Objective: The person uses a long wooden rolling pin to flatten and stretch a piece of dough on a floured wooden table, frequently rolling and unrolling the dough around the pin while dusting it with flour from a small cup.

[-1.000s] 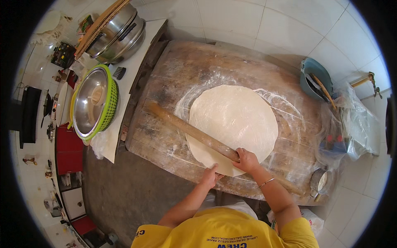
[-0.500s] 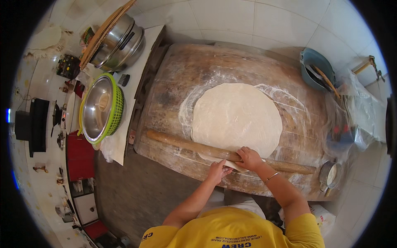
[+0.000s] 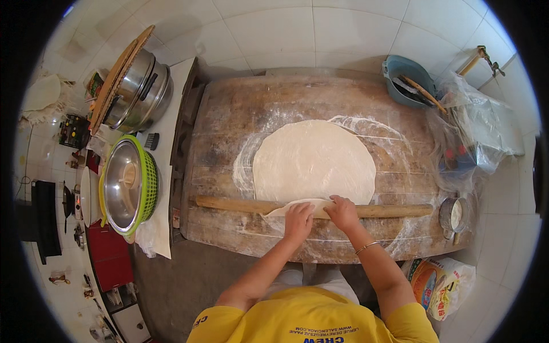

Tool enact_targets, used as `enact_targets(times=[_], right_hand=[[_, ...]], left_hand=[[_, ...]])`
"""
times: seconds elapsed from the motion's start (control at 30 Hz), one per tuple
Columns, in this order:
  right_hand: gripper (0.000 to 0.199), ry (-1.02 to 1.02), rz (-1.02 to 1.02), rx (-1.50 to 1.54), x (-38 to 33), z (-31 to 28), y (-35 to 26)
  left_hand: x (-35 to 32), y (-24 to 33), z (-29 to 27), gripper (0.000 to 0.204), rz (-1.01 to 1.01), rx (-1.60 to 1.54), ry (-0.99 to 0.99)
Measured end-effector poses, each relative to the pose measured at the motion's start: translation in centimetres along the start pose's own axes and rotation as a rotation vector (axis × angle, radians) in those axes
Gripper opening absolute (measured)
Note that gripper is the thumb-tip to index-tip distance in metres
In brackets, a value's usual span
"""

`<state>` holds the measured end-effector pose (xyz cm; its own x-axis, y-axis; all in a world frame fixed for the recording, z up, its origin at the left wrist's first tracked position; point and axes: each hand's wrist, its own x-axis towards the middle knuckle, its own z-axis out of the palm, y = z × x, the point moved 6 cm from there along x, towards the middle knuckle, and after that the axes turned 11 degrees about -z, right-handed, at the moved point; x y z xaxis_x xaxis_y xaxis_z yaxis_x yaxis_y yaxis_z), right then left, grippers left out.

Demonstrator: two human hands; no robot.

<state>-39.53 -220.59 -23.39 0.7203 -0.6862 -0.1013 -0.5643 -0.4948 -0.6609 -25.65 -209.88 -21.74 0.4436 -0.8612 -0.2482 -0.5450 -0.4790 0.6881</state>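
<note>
A large round sheet of dough [image 3: 314, 160] lies flat on the floured wooden board. Across its near edge rests a long wooden rolling pin [image 3: 394, 211], roughly level from left to right. The dough's near edge is lapped up over the middle of the pin. My left hand [image 3: 299, 222] has its fingers bent over this flap, left of centre. Close by on the right, my right hand [image 3: 343, 214] curls round the pin at the flap's right end. My fingertips are partly hidden behind the hands.
The wooden board [image 3: 229, 108] carries scattered flour. At its far right stand a blue-grey basin [image 3: 409, 71] and plastic-wrapped things [image 3: 480, 126]; nearer is a metal sieve [image 3: 452, 217]. A steel bowl in a green basket [image 3: 131, 183] and a steel pot [image 3: 140, 94] occupy the left shelf.
The dough's near edge has come up over the pin. My left hand has moved from below the pin onto the flap. The pin has turned level, and the view has shifted.
</note>
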Motion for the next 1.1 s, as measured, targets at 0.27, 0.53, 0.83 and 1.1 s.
enact_targets(times=[0.27, 0.53, 0.83, 1.1], right_hand=[[0.048, 0.07, -0.424, -0.236, -2.2, 1.5, -5.0], [0.051, 0.046, -0.379, -0.407, -0.5, 3.2, -3.2], [0.054, -0.124, -0.341, -0.399, -3.1, 3.8, -4.0], [0.057, -0.079, -0.311, -0.214, -2.6, 1.8, -4.1]], left_hand=[[0.5, -1.6, 0.1, 0.064, 0.531, 0.431, 0.001], [2.7, 0.0, 0.5, 0.061, 0.446, 0.551, -0.092], [0.7, -1.0, 1.5, 0.061, 0.494, 0.574, -0.248], [2.4, 0.3, 1.9, 0.055, 0.463, 0.559, -0.394]])
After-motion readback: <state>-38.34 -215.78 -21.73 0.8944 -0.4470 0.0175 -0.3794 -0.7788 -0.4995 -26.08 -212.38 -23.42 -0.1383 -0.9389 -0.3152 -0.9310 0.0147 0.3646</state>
